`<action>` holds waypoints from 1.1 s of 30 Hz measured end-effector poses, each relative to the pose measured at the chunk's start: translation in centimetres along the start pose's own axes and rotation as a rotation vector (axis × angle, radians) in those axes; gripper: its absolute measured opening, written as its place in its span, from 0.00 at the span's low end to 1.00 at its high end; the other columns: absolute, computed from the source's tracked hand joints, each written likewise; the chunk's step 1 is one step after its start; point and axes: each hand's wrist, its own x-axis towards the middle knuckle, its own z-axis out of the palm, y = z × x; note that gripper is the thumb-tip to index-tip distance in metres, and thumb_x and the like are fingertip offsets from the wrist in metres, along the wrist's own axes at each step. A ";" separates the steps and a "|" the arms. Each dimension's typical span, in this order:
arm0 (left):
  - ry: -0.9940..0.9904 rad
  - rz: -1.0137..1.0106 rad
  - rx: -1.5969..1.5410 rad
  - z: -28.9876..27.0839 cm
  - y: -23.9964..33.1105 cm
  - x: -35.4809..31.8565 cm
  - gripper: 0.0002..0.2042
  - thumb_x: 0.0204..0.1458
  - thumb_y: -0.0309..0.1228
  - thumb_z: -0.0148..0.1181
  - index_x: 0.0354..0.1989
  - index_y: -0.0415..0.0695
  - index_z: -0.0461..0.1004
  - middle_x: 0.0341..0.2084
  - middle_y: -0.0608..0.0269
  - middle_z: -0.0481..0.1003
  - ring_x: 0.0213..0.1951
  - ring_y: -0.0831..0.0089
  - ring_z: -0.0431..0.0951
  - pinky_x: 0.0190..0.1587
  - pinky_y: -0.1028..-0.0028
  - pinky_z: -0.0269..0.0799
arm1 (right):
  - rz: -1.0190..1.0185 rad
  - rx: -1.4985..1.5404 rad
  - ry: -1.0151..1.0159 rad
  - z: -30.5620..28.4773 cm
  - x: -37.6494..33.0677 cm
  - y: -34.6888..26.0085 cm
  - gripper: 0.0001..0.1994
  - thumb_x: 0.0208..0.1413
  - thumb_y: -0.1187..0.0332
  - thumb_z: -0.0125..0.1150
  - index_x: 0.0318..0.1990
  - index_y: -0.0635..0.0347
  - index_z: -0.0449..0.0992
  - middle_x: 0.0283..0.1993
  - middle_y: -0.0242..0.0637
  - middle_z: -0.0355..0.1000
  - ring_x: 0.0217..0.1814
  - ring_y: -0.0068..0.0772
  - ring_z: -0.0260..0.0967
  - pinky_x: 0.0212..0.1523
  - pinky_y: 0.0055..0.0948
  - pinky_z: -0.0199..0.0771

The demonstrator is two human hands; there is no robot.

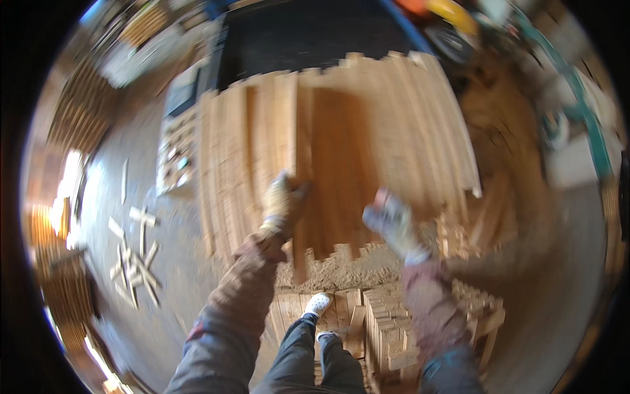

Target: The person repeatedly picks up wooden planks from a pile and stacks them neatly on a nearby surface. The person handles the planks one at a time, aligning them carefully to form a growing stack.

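Long, narrow wooden strips (420, 118) lie side by side in a wide layer in front of me, their ends uneven. My left hand (282, 205), in a pale work glove, is closed at the near end of a lighter strip (292, 121) that stands out along the layer. To the right of that strip, a band of darker strips (338, 157) shows. My right hand (394, 223), also gloved, hovers over the near right part of the layer. Motion smears its fingers, and I see no strip in it.
A black surface with blue edges (315, 33) lies beyond the strips. Below them are sawdust (341, 269) and a stack of short wood pieces (400, 315). Offcuts (134, 272) litter the floor at left. Stacked boards (79, 108) stand far left; a green-framed machine (577, 92) stands right.
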 end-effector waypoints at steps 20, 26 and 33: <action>0.131 0.068 0.556 -27.9 -33.8 17.5 0.21 0.66 0.42 0.57 0.63 0.48 0.69 0.57 0.61 0.72 0.57 0.71 0.70 0.59 0.70 0.68 | -0.158 -0.531 0.747 -16.0 -7.1 -6.5 0.23 0.50 0.72 0.71 0.54 0.69 0.77 0.44 0.36 0.79 0.44 0.23 0.77 0.46 0.26 0.77; 0.160 0.275 0.351 -26.6 -39.5 22.5 0.30 0.70 0.25 0.48 0.79 0.44 0.48 0.74 0.59 0.56 0.71 0.67 0.58 0.74 0.70 0.53 | 0.015 -0.939 0.980 -33.4 -6.0 -3.5 0.26 0.41 0.67 0.76 0.49 0.68 0.75 0.40 0.41 0.80 0.41 0.33 0.78 0.43 0.34 0.80; 0.226 -0.337 0.109 -28.4 -39.5 22.0 0.34 0.69 0.53 0.49 0.76 0.43 0.60 0.71 0.58 0.66 0.68 0.64 0.67 0.73 0.65 0.55 | 0.240 -1.202 0.806 -31.0 3.8 1.3 0.46 0.43 0.63 0.76 0.71 0.68 0.63 0.68 0.62 0.68 0.71 0.60 0.65 0.71 0.43 0.66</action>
